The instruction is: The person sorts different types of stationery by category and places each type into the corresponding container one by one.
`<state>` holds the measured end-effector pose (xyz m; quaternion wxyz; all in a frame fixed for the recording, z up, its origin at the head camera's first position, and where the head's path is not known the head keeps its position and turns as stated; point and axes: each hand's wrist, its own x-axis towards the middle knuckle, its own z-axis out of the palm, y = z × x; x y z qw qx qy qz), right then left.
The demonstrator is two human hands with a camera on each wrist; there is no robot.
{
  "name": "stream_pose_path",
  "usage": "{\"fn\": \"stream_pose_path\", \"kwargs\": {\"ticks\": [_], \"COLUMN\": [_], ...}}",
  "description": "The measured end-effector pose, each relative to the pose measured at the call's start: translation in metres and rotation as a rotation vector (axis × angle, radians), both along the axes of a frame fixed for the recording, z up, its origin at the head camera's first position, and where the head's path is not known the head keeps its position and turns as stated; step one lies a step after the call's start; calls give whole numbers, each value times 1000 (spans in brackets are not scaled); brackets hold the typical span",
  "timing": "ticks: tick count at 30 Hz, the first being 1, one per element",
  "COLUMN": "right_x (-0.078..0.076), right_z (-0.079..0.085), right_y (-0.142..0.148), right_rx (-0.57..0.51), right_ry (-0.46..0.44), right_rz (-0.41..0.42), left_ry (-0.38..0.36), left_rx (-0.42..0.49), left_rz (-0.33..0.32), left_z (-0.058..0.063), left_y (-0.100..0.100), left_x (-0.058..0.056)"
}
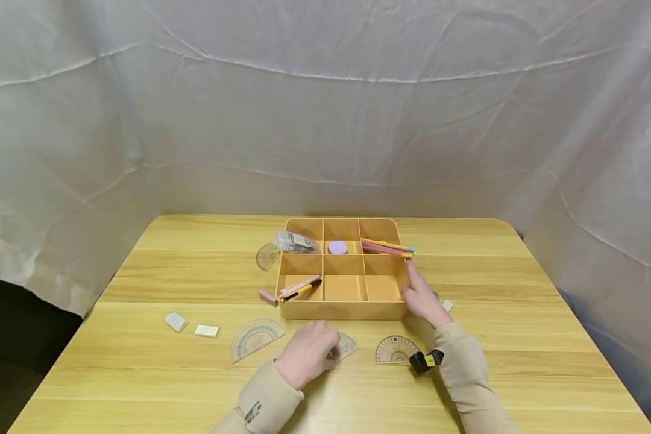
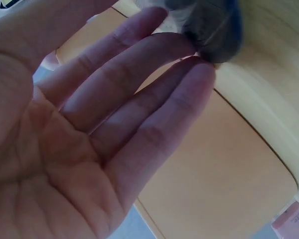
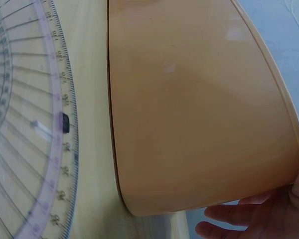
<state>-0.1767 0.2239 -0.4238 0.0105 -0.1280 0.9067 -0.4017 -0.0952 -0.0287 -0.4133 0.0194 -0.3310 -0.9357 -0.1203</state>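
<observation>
An orange-tan six-compartment storage box (image 1: 343,310) stands mid-table. My right hand (image 1: 424,301) grips its right wall near the front corner, thumb over the rim, index finger straight along the outside; in the right wrist view several fingers (image 3: 229,214) show past the wall's edge. Just in front of the box, my left hand (image 1: 308,352) pinches a small dark grey object (image 2: 214,30) with a blue edge; its kind cannot be told. A clear protractor (image 1: 347,345) lies beside that hand, partly covered. Another protractor (image 1: 396,349) lies near the right wrist.
Pens (image 1: 301,288), a clear plastic pack (image 1: 297,242), a purple round item (image 1: 337,247) and colored pencils (image 1: 382,248) sit in the box. Around it lie a large protractor (image 1: 256,339), a small protractor (image 1: 267,257), a pink eraser (image 1: 267,296) and white erasers (image 1: 207,331).
</observation>
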Motion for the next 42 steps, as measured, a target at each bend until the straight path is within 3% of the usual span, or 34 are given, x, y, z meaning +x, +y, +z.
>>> {"fn": "stream_pose_path", "kwargs": {"ticks": [7,13,31,42], "right_x": [1,1,1,-3], "right_z": [2,2,0,-1], "right_y": [-1,-1,0,1], "right_rx": [-6,-8,-9,1], "right_ry": [3,-7,-12,-50], "right_rz": [4,0,2,-2], "left_ry": [16,73,40,-29], "left_rx": [5,-17,-50,-93], "left_rz": [-69,-99,-86,-42], "left_z": [1,0,0,-2], "left_y": [-1,-2,-1,2], "left_x": [0,1,0,-2]}}
